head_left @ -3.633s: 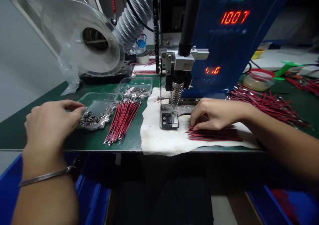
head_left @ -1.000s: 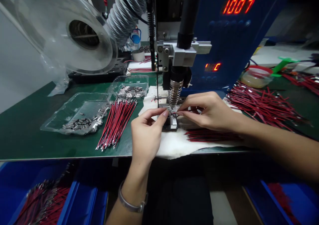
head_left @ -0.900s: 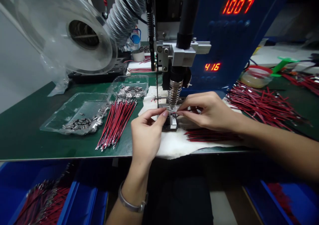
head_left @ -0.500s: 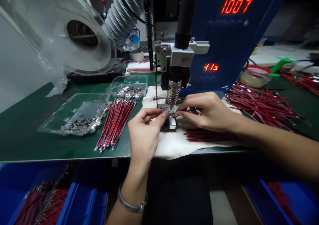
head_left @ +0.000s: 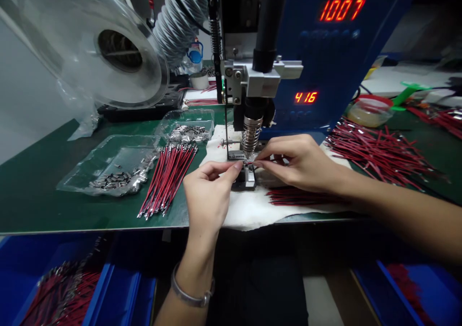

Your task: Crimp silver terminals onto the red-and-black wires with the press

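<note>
At the soldering machine's small metal fixture [head_left: 249, 176], both my hands meet under the spring-wrapped tip [head_left: 251, 128]. My left hand [head_left: 207, 193] is closed in a pinch at the fixture's left side; whatever lies between thumb and forefinger is too small to make out. From the right, my right hand [head_left: 303, 164] pinches a thin red and black wire lead, its end at the fixture and mostly covered by the fingers. Below the right hand, a row of red and black wires [head_left: 296, 197] lies on a white cloth [head_left: 252, 213].
Left of the hands lie a bundle of red wires [head_left: 168, 179] and clear plastic trays [head_left: 75, 179] of small metal cylinders [head_left: 115, 179]. A large wire pile [head_left: 375, 150] spreads at right. The blue machine housing [head_left: 325, 51] rises behind; a clear reel [head_left: 83, 42] stands upper left.
The lower red display has changed to 416. My left hand has shifted very slightly, while my right hand stays almost still at the fixture.
</note>
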`<action>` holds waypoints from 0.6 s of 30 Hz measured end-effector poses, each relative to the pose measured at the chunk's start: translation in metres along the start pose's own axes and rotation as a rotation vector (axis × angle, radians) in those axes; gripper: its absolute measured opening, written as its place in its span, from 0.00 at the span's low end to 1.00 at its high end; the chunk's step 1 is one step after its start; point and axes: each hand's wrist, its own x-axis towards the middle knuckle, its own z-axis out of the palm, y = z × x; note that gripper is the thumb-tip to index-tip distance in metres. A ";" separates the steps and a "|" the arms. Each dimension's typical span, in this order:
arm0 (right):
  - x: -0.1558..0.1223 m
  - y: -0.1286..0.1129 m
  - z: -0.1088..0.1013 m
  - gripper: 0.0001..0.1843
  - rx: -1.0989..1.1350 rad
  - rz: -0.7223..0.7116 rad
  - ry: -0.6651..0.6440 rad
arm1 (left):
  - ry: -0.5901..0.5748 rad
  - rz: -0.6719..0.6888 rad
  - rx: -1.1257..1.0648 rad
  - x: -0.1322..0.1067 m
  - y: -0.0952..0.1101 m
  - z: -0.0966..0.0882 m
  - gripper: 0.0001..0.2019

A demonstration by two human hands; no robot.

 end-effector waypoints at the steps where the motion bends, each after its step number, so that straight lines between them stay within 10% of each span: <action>1: 0.000 0.000 0.000 0.07 -0.001 0.006 0.001 | -0.002 0.000 0.000 0.000 0.000 0.000 0.11; 18: -0.002 -0.003 0.002 0.06 0.006 0.065 0.014 | -0.001 0.010 0.014 -0.001 0.000 0.000 0.11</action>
